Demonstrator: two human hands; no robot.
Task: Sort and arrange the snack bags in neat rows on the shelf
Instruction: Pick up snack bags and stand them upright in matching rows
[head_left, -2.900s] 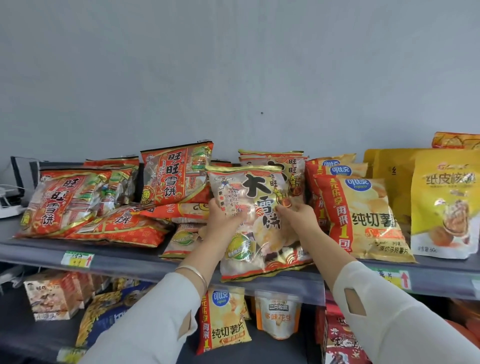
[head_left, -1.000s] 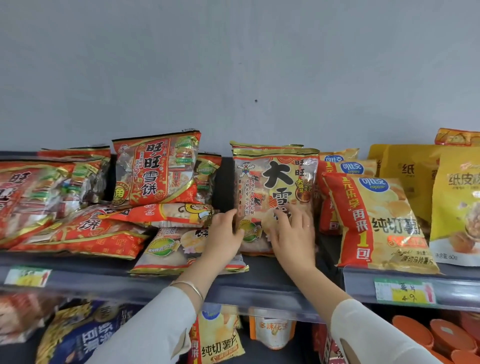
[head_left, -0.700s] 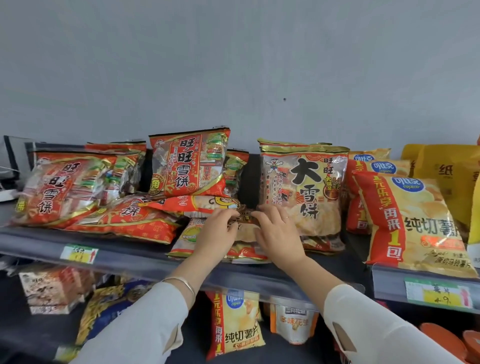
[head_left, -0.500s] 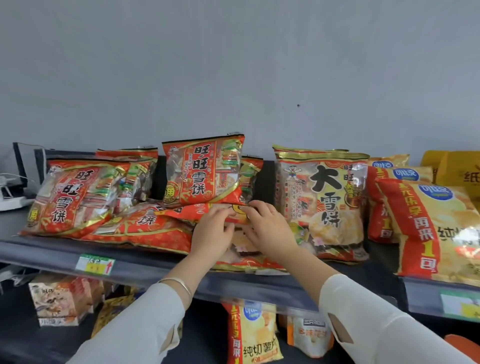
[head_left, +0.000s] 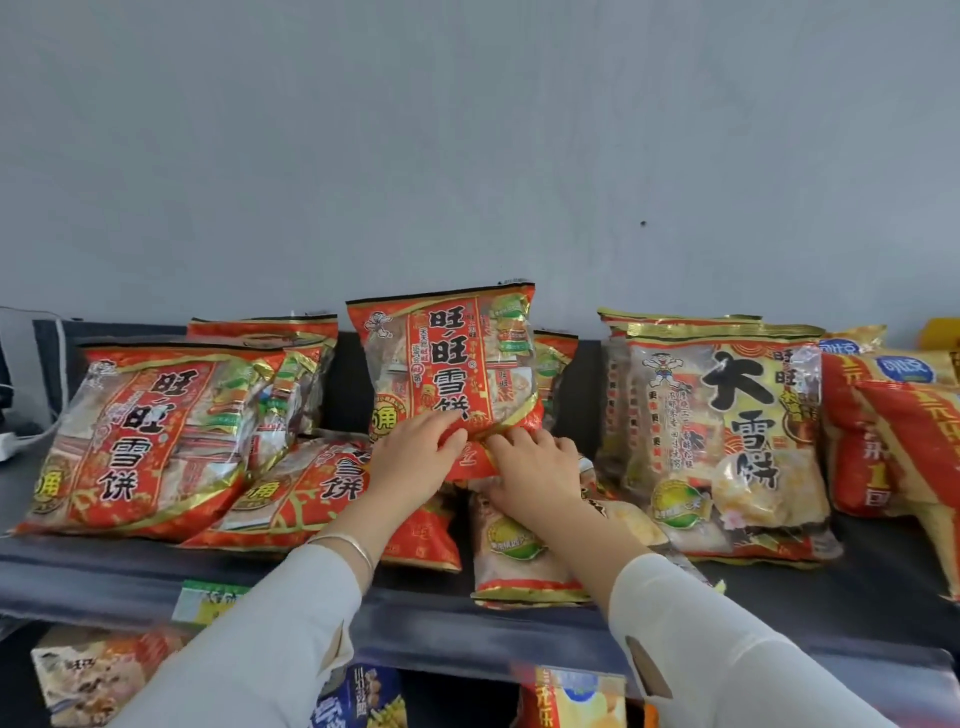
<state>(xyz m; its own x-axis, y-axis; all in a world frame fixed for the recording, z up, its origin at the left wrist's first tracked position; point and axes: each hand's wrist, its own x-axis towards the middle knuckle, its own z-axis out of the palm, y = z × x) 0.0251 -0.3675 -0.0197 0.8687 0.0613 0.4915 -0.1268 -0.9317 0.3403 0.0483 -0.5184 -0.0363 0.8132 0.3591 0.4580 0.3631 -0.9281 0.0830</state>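
Sorting partly done: red bag (head_left: 448, 364) is gripped by left hand (head_left: 415, 454) and right hand (head_left: 537, 470); flat bags (head_left: 296, 493) (nine o'clock) are left.

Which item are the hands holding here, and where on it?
The left hand and the right hand grip the upright red snack bag along its bottom edge, side by side.

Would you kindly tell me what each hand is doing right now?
Left hand: grips the upright red bag at its base.
Right hand: grips the same bag.
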